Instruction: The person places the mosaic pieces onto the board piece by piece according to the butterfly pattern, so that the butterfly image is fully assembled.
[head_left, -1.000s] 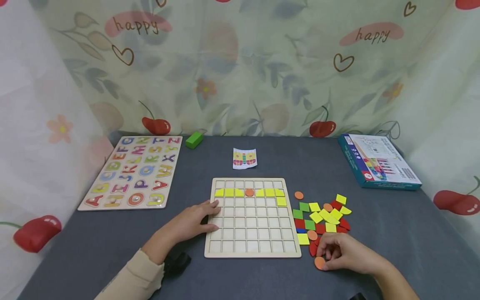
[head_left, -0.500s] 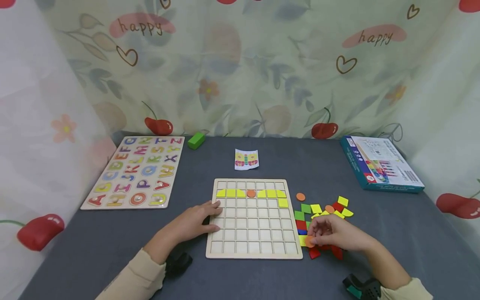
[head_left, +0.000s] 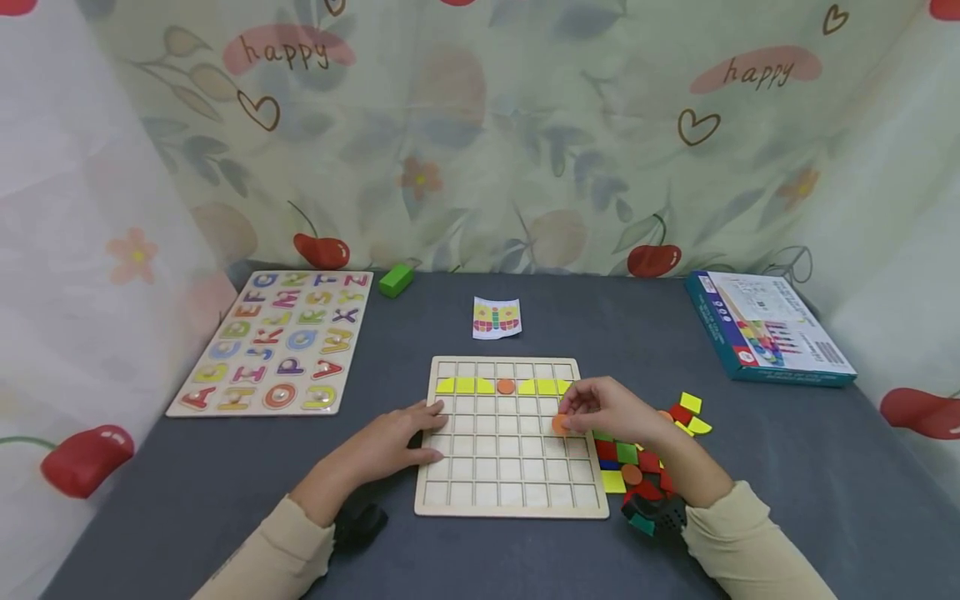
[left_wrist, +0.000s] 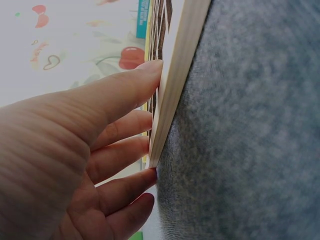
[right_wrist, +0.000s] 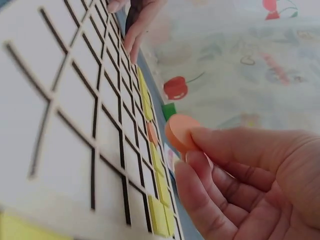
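A wooden grid board [head_left: 510, 467] lies on the dark table. Along its second row sit several yellow tiles [head_left: 466, 385] with an orange disc [head_left: 506, 387] in the middle. My right hand [head_left: 618, 414] pinches another orange disc [right_wrist: 180, 131] between thumb and fingers, above the right side of the board; in the right wrist view this disc is held clear of the grid. My left hand [head_left: 386, 439] rests against the board's left edge, its fingertips touching the rim, fingers loosely extended.
Loose coloured pieces [head_left: 627, 453] lie right of the board, partly hidden by the right forearm. A printed pattern card [head_left: 497, 319] lies behind the board. An alphabet puzzle [head_left: 273, 343] and a green block [head_left: 396, 280] are at left, a flat box [head_left: 772, 329] at right.
My right hand has lifted the orange disc from beside the loose pieces and carried it left and away from me, over the board. The left hand stays at the board's edge.
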